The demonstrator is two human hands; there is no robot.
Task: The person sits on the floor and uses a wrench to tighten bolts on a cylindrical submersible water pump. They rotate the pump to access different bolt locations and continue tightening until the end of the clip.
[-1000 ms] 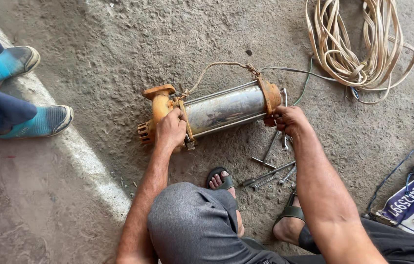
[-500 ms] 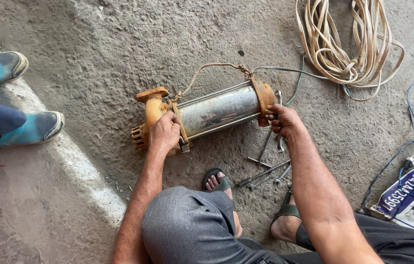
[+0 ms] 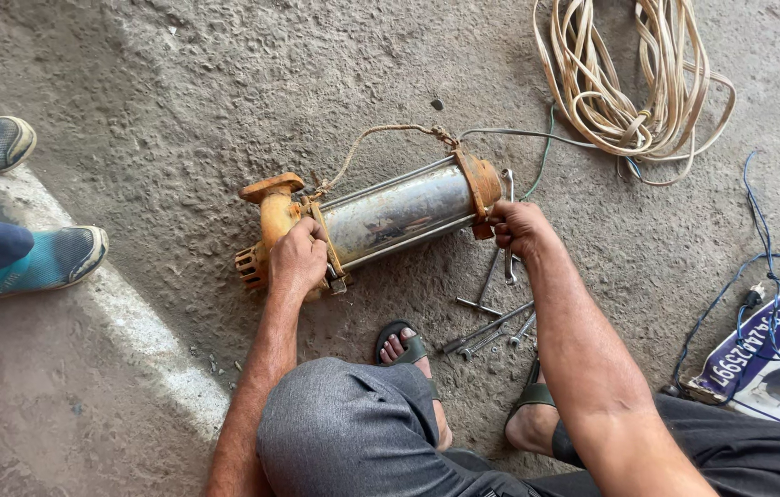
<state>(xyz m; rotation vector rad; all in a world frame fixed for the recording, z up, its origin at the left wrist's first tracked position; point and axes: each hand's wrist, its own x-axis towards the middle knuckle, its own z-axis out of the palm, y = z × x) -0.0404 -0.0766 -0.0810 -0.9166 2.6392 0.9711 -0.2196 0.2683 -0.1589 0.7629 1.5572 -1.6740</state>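
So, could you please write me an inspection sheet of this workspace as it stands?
Surface: rough grey concrete floor, pale painted stripe at left.
Job's things: pump lying on its side, steel body, rusty orange ends, cord tied end to end.
Clutter: wrenches loose beside the sandalled feet; printed board at right.
Hands: left hand grips the inlet end; right hand holds the other end cap.
Cables: coiled cream cable; thin blue wires.
Surroundings: another person's blue shoes at left.
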